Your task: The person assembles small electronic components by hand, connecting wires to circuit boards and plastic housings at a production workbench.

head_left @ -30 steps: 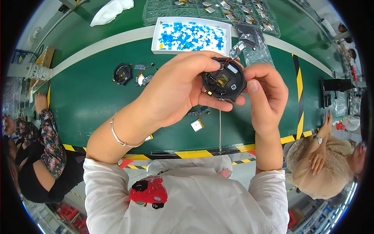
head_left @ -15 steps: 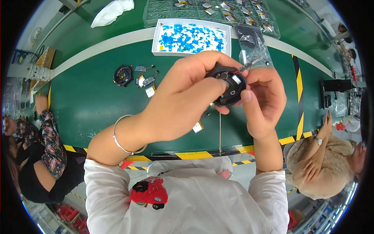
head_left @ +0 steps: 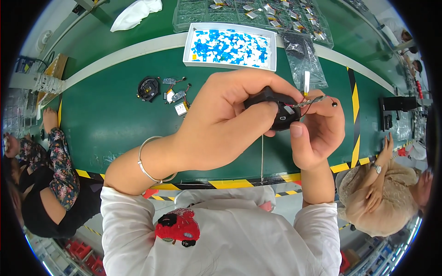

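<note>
both hands gripping black round part

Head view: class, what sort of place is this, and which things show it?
Probably an electronics assembly line: a green bench with hazard striping, a white tray of blue parts, loose small components, and both hands holding a black round device.

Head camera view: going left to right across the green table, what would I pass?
Round black part → small loose circuit pieces → left hand → black device → right hand → black stand.
</note>
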